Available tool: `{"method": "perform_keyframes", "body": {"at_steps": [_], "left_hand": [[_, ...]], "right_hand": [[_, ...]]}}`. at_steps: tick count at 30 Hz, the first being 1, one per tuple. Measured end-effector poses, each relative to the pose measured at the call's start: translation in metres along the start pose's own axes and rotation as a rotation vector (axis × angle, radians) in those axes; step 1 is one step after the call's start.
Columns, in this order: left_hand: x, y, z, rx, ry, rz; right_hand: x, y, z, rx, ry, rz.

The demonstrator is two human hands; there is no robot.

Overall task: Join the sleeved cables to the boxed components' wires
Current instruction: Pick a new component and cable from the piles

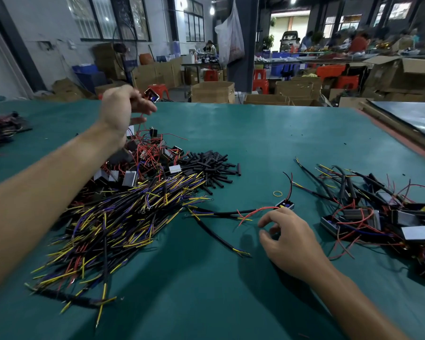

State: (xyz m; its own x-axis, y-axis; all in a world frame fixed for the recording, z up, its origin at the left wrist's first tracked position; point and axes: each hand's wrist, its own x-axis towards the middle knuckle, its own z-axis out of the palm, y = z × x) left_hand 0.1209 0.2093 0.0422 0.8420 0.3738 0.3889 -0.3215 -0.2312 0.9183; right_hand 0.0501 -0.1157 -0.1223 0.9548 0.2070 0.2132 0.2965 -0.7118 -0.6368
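Observation:
My left hand (123, 107) is raised above the heap of boxed components (147, 155) and holds one small boxed component (152, 95) at its fingertips, with thin red wires trailing down from it. A big pile of black-sleeved cables with yellow, purple and red ends (123, 222) lies in front of that heap. My right hand (285, 236) hovers over the green table with curled fingers, close to a boxed component (285, 205) with red and black wires. Two loose sleeved cables (221, 213) lie just left of that hand. Whether the right fingers pinch a wire is unclear.
A pile of short black sleeve tubes (211, 165) sits behind the cables. Joined cables and components (378, 212) are heaped at the right. A yellow rubber band (277, 193) lies mid-table. More wired parts (0, 128) sit at the far left edge. Cardboard boxes stand beyond the table.

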Motion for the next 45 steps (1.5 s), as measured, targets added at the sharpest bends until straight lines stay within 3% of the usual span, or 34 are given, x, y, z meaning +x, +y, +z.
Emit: {"method": "perform_keyframes", "body": {"at_steps": [7, 11, 13, 17, 20, 22, 24, 28, 30, 32, 34, 37, 42, 45], "left_hand": [[-0.025, 0.045, 0.027, -0.148, -0.21, -0.003], [-0.046, 0.061, 0.042, -0.045, -0.433, -0.042], [-0.06, 0.065, 0.05, 0.069, -0.597, -0.057], [-0.093, 0.055, 0.072, 0.395, -0.952, -0.047], [-0.108, 0.044, 0.078, 0.556, -1.116, 0.009], [-0.104, 0.038, 0.073, 0.574, -1.06, 0.007], [-0.087, 0.028, 0.062, 0.617, -0.878, -0.002], [-0.033, -0.015, 0.012, 1.276, -0.333, 0.044], [-0.016, -0.039, -0.016, 1.497, -0.305, -0.095], [-0.014, -0.061, -0.034, 1.562, -0.431, -0.259], [-0.019, -0.078, -0.043, 1.551, -0.467, -0.311], [-0.025, -0.085, -0.048, 1.441, -0.338, -0.236], [-0.022, -0.07, -0.048, 1.086, -0.171, -0.16], [-0.017, -0.062, -0.043, 0.846, -0.071, -0.124]], "right_hand": [[0.0, -0.001, 0.0, -0.009, -0.009, -0.011], [0.002, 0.001, 0.0, -0.02, -0.003, -0.027], [0.001, -0.001, 0.001, 0.12, -0.02, -0.044], [-0.003, -0.015, -0.002, 0.702, -0.208, -0.049], [-0.004, -0.023, -0.005, 0.886, -0.262, -0.088], [-0.003, -0.024, -0.006, 0.881, -0.251, -0.099], [-0.001, -0.022, -0.007, 0.849, -0.226, -0.079], [0.0, -0.014, -0.006, 0.598, -0.153, -0.089], [-0.003, -0.011, -0.002, 0.38, -0.16, -0.121], [-0.007, -0.011, 0.001, 0.191, -0.207, -0.188], [-0.01, -0.012, 0.003, 0.097, -0.237, -0.252], [-0.013, -0.016, 0.005, 0.114, -0.258, -0.305], [-0.024, -0.025, 0.017, -0.025, -0.408, -0.448], [-0.023, -0.028, 0.019, -0.038, -0.394, -0.441]]}}
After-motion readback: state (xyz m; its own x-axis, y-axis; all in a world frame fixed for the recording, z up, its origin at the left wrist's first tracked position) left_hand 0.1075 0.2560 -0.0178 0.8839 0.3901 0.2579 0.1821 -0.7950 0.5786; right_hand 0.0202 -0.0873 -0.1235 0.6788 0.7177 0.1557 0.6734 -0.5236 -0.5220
